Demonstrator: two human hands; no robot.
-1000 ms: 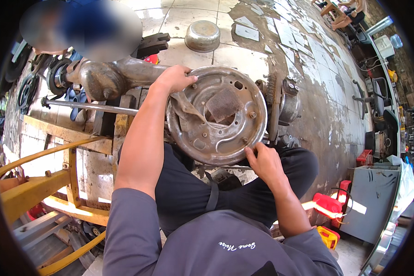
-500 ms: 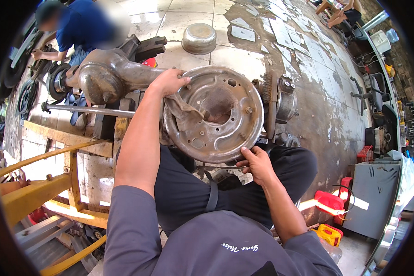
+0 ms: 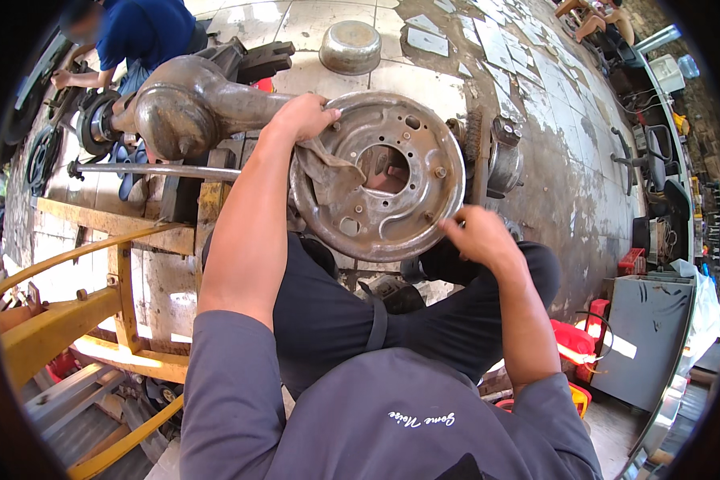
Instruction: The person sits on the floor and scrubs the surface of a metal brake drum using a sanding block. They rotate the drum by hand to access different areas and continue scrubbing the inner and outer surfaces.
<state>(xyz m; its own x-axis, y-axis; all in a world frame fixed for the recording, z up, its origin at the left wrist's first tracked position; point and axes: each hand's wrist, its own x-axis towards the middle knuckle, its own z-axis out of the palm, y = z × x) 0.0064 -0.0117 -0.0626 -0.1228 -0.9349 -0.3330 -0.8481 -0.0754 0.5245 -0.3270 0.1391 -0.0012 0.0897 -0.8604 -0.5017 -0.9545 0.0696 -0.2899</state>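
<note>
A round, rusty brake backing plate [image 3: 392,200] faces me at the end of a heavy axle housing [image 3: 188,108]. My left hand [image 3: 300,116] grips the plate's upper left rim and presses a dirty rag [image 3: 328,170] against its face. My right hand [image 3: 476,236] rests on the lower right rim, fingers curled at the edge; whether it pinches anything small is unclear. I sit with my dark-trousered legs under the plate.
A brake drum part [image 3: 500,156] stands right of the plate. A metal bowl [image 3: 350,46] lies on the stained floor behind. Yellow wooden frame [image 3: 80,308] at left. Another person in blue [image 3: 140,36] crouches far left. Red containers [image 3: 572,344] and grey cabinet [image 3: 652,340] at right.
The view has shifted a little, so the plate sits slightly lower and nearer. My left hand stays on the upper rim with the rag. My right hand has slid along the lower right edge.
</note>
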